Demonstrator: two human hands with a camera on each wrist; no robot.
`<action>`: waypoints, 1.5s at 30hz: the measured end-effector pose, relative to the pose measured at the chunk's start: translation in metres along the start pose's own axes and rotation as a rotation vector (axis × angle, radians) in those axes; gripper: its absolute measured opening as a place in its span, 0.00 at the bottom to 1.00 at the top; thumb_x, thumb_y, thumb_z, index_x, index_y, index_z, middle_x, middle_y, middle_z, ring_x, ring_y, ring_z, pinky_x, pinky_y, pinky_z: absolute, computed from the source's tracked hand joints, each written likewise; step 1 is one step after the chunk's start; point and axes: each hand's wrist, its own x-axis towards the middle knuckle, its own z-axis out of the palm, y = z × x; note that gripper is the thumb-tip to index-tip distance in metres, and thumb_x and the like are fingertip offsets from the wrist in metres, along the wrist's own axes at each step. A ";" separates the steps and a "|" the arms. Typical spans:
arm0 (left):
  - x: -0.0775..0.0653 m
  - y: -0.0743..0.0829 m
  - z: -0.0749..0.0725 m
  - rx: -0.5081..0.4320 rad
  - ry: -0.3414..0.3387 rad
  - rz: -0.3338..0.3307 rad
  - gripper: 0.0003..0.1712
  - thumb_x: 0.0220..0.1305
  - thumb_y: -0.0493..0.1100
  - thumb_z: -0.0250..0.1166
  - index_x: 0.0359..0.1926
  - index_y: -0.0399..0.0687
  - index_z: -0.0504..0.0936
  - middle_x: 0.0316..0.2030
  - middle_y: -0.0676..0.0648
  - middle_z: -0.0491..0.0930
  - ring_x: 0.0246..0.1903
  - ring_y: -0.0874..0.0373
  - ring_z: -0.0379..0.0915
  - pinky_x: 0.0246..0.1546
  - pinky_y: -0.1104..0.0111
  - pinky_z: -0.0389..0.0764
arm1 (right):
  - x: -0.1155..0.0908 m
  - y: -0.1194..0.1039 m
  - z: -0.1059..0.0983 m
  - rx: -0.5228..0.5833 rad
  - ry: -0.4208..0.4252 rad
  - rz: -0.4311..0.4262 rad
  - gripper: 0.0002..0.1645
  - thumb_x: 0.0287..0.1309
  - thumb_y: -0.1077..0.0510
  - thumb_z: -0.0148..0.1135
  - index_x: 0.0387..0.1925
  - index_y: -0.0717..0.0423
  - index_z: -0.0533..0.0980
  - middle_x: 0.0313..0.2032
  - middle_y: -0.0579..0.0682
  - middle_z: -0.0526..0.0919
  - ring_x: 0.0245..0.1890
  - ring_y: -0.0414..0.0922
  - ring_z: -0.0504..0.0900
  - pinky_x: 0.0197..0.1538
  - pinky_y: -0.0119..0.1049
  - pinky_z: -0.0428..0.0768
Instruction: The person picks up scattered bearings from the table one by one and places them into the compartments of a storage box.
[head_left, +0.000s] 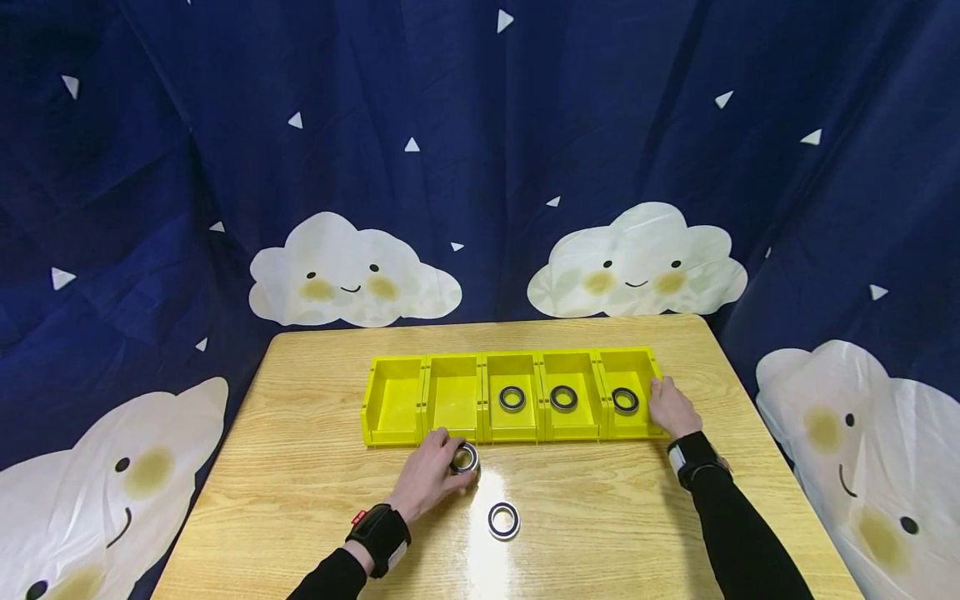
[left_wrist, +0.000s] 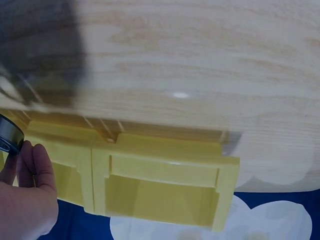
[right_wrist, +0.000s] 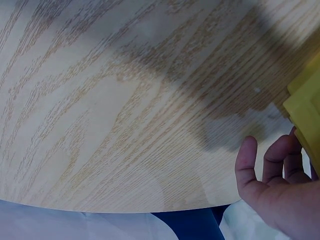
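In the head view my left hand [head_left: 432, 473] pinches a ball bearing [head_left: 466, 457] just in front of the second bin from the left. The same bearing [left_wrist: 10, 135] shows tilted at the fingertips in the left wrist view. My right hand [head_left: 672, 408] holds the right wall of the rightmost yellow bin [head_left: 632, 360]. In the right wrist view its fingers bend against that bin's outer side, with one finger standing apart; the thumb is hidden there. A second bearing [head_left: 503, 521] lies flat on the table, nearer to me and right of my left hand.
Several yellow bins stand joined in a row across the wooden table [head_left: 300, 417]. One bearing lies in each of the middle bin [head_left: 512, 399], the fourth bin [head_left: 563, 397] and the rightmost bin [head_left: 625, 401]. A dark blue curtain [head_left: 480, 167] hangs behind the table.
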 end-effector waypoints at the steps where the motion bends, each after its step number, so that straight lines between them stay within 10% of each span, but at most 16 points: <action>1: 0.001 0.000 -0.001 -0.002 0.001 -0.006 0.30 0.55 0.57 0.75 0.52 0.42 0.83 0.33 0.52 0.70 0.33 0.60 0.64 0.30 0.73 0.68 | 0.000 0.000 0.000 -0.001 -0.002 0.001 0.35 0.78 0.44 0.17 0.59 0.71 0.58 0.41 0.67 0.70 0.40 0.59 0.73 0.38 0.46 0.69; 45: 0.030 -0.003 -0.023 -0.060 0.120 -0.065 0.30 0.66 0.49 0.68 0.63 0.35 0.76 0.43 0.40 0.77 0.37 0.53 0.72 0.36 0.63 0.78 | 0.000 0.000 0.000 -0.005 0.000 0.005 0.35 0.78 0.44 0.16 0.60 0.70 0.58 0.43 0.68 0.71 0.41 0.60 0.73 0.40 0.48 0.70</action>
